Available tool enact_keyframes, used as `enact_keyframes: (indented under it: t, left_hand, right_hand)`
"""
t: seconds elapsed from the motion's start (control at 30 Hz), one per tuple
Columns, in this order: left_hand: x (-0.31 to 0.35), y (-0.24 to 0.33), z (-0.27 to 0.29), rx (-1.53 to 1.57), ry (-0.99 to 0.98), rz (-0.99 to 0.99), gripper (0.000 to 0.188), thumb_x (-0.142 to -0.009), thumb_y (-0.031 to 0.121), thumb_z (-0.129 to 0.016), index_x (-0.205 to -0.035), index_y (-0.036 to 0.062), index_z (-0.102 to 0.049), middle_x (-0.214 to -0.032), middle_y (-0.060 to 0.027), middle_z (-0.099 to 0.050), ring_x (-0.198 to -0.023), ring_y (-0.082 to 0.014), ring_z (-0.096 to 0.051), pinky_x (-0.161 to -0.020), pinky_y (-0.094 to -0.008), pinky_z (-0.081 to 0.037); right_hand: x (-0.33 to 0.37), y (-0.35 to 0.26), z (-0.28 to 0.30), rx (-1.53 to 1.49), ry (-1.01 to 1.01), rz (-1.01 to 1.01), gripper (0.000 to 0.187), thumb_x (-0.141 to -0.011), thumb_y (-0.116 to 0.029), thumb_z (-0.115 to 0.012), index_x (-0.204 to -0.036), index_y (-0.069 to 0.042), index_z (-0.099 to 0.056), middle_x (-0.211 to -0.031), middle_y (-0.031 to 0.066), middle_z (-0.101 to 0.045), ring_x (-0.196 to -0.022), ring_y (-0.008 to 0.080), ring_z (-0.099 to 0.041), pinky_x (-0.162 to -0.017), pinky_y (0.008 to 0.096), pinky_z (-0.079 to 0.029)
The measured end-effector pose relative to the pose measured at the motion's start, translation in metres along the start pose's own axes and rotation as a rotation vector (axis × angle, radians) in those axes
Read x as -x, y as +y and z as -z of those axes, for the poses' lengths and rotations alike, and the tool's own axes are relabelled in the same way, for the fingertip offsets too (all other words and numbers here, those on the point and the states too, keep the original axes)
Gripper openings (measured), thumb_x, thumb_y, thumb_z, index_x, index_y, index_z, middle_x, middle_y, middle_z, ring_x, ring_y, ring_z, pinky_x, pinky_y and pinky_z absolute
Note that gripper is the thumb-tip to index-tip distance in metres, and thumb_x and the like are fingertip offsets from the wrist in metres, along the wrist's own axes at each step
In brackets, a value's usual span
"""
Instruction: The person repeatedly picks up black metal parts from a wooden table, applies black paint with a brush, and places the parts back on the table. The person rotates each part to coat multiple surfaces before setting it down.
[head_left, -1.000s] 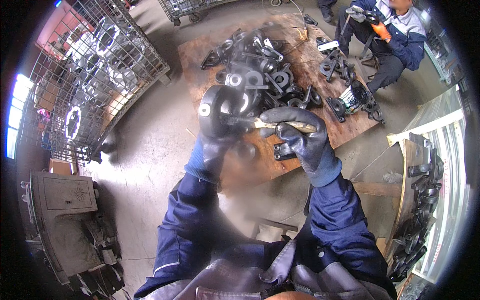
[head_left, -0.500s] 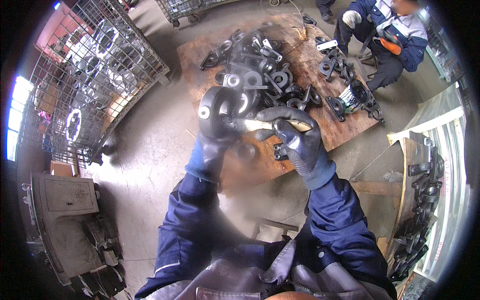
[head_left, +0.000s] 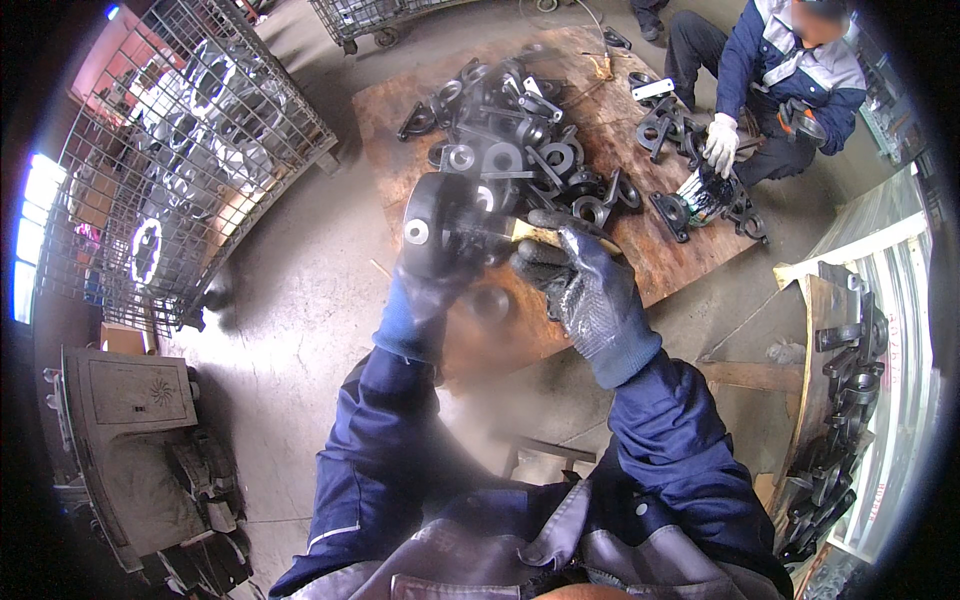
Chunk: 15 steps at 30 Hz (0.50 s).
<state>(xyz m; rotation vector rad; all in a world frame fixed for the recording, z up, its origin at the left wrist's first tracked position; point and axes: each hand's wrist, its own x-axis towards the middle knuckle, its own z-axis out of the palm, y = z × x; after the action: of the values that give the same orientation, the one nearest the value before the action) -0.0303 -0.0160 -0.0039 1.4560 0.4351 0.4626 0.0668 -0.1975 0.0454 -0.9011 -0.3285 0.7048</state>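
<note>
My left hand (head_left: pixel 428 290), in a dark glove with a blue cuff, is wrapped round a black metal bearing housing (head_left: pixel 428 222), holding it up over the near side of the board. Its fingers are partly hidden behind the part. From the right, my right hand (head_left: pixel 592 285), gloved in black and grey, pinches a paintbrush (head_left: pixel 530 234) by its pale wooden handle. The brush's dark head reaches the inner side of the housing and is blurred there. Below and beyond my hands, a heap of black housings (head_left: pixel 510 158) lies on the board.
A stained wooden board (head_left: pixel 670 262) lies on the concrete floor. A co-worker (head_left: pixel 790 75) sits at its far right, a white-gloved hand over a small paint-streaked container (head_left: pixel 706 196). A wire cage (head_left: pixel 190 150) of metal parts stands left. More black housings (head_left: pixel 858 390) line the right side.
My right hand has turned and shifted slightly down and left with the paintbrush. The housing has tilted a little in my left hand. The co-worker's white-gloved hand has come down to the container.
</note>
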Motion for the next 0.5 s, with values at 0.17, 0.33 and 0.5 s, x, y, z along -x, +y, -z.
enact_keyframes:
  t: [0.17, 0.33, 0.5]
  left_hand:
    - [-0.004, -0.004, 0.001, -0.097, -0.041, -0.120, 0.041, -0.090, 0.010, -0.070, -0.128, 0.0054, -0.057, -0.105, -0.0031, -0.065, -0.086, -0.0117, -0.060, -0.072, -0.0255, -0.050]
    - [0.001, -0.003, 0.001, -0.010, -0.027, -0.093, 0.045, -0.086, 0.008, -0.072, -0.127, 0.0023, -0.056, -0.111, -0.0078, -0.066, -0.093, -0.0136, -0.063, -0.076, -0.0274, -0.053]
    - [-0.007, 0.002, 0.002, -0.435, 0.114, -0.325, 0.054, -0.084, 0.012, -0.076, -0.131, 0.0023, -0.052, -0.116, -0.0119, -0.065, -0.100, -0.0178, -0.065, -0.081, -0.0311, -0.054]
  right_hand:
    - [-0.005, 0.004, 0.007, -0.272, -0.053, -0.098, 0.036, -0.103, -0.023, -0.049, -0.125, 0.003, -0.059, -0.115, 0.0139, -0.066, -0.100, 0.0229, -0.067, -0.094, 0.0387, -0.056]
    - [-0.013, 0.002, 0.022, 0.287, -0.072, -0.028, 0.031, -0.103, -0.017, -0.047, -0.121, 0.004, -0.060, -0.112, 0.0140, -0.067, -0.096, 0.0212, -0.068, -0.089, 0.0362, -0.057]
    - [-0.017, -0.016, 0.042, 0.649, -0.028, 0.100, 0.025, -0.102, -0.007, -0.042, -0.114, 0.004, -0.062, -0.108, 0.0134, -0.067, -0.085, 0.0185, -0.070, -0.076, 0.0283, -0.059]
